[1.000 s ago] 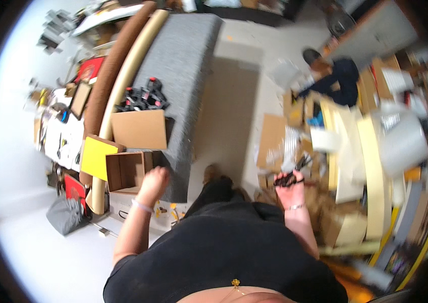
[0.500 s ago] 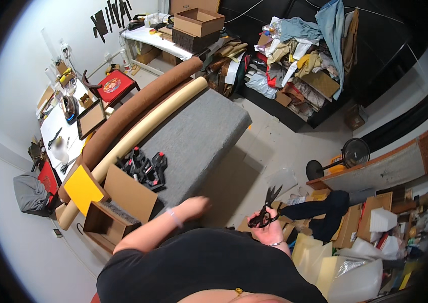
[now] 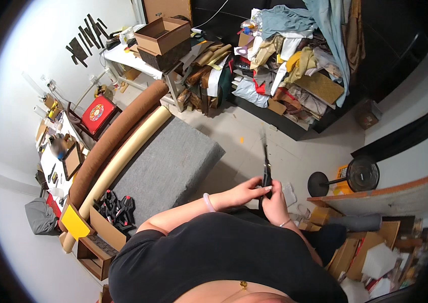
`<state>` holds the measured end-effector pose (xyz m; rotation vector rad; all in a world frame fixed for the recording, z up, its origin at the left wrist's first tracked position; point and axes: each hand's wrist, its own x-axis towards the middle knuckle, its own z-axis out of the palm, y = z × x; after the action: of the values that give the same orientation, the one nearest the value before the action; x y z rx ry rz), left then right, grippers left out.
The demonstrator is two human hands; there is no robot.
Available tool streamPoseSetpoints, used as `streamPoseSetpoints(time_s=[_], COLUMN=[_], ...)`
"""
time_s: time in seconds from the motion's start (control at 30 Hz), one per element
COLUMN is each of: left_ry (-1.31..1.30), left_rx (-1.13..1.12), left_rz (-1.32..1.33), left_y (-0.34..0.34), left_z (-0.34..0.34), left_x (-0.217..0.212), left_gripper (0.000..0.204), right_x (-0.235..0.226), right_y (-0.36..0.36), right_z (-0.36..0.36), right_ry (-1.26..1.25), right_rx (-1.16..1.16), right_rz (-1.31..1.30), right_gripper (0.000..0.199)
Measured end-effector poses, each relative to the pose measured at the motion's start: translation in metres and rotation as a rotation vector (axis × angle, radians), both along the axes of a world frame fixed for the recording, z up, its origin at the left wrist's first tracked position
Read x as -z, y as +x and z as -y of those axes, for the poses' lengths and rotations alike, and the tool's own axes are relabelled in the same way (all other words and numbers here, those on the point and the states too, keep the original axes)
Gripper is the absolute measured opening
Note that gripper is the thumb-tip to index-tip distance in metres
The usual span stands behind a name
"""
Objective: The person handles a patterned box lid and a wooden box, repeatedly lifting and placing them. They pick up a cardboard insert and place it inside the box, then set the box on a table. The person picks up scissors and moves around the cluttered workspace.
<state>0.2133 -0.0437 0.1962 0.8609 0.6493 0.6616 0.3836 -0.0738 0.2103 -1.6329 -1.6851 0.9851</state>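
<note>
Black-handled scissors stand between my two hands, the blades pointing away from me and somewhat blurred. My right hand is closed around the handles from the right side. From the left, my left hand grips the same handles, its thumb and fingers pressed against them. Both hands are in front of my body, past the near right side of the grey padded table. The finger loops are mostly hidden by my hands.
Brown and cream rolls lie along the table's left side. Black and red tools sit near an open box. A fan stands at right; heaped fabric fills a black bin behind. Boxes crowd the lower right.
My left hand has moved right, from beside the table to the scissors, and taken hold of them. The scissors have turned edge-on in my right hand. The whole view has shifted.
</note>
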Motion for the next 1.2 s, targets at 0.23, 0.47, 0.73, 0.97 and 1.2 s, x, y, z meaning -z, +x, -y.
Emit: streamPoseSetpoints(time_s=[0.23, 0.47, 0.73, 0.97, 1.2], left_ry=[0.039, -0.254, 0.368, 0.264, 0.17], left_rx=[-0.465, -0.598, -0.277, -0.178, -0.39], left_rz=[-0.104, -0.113, -0.584, -0.832, -1.485], left_y=[-0.027, -0.075, -0.043, -0.051, -0.094], left_z=[-0.115, -0.207, -0.442, -0.567, -0.569], left_x=[-0.02, 0.007, -0.007, -0.01, 0.025], left_gripper=[0.044, 0.049, 0.046, 0.049, 0.054], right_x=[-0.026, 0.005, 0.05, 0.078, 0.087], right_y=[-0.034, -0.067, 0.009, 0.012, -0.077], right_z=[-0.195, -0.351, -0.525, -0.706, -0.851], right_ry=[-0.014, -0.164, -0.178, -0.311, -0.145], right_rx=[-0.473, -0.695, -0.276, -0.303, -0.672], right_rz=[0.113, 0.07, -0.19, -0.128, -0.107], right_gripper=[0.054, 0.053, 0.04, 0.043, 0.043])
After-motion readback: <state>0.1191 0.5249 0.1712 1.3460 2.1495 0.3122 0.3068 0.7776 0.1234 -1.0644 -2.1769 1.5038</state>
